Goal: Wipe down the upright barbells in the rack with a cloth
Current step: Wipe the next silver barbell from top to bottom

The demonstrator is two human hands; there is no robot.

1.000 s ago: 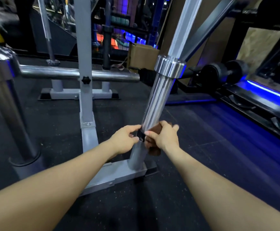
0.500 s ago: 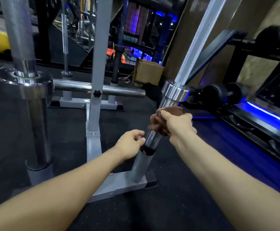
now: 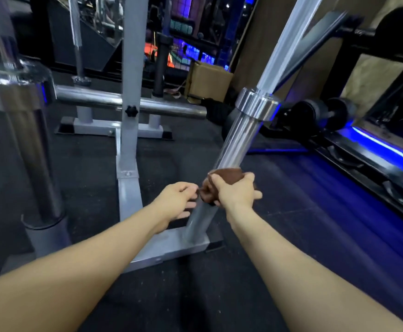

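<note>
Fingers of the right hand (image 3: 234, 190) are curled round a brown cloth (image 3: 224, 174), which is wrapped about the chrome sleeve of the nearer barbell (image 3: 240, 140); the grip sits low on the sleeve, just above the grey holder tube (image 3: 199, 224) of the rack base (image 3: 169, 250). The left hand (image 3: 175, 202) is just beside the same spot, on the left of the bar, fingers loosely curled. Whether its fingertips pinch the cloth edge or merely touch the bar cannot be told; blur hides the contact.

Governing relation: the bar's long axis runs from the holder tube upward and away to the right, through the collar (image 3: 257, 104) and on to the thin shaft (image 3: 289, 44). The unwiped length therefore lies above the right hand's fingers, along that tilted line. The right hand is the one on the cloth and is nearer the work; in my judgement any further stroke should follow the axis upward toward the collar, not straight up.

A second barbell (image 3: 28, 140) stands at the left edge, well apart from both hands. A grey upright post (image 3: 129, 116) stands between the two bars.
</note>
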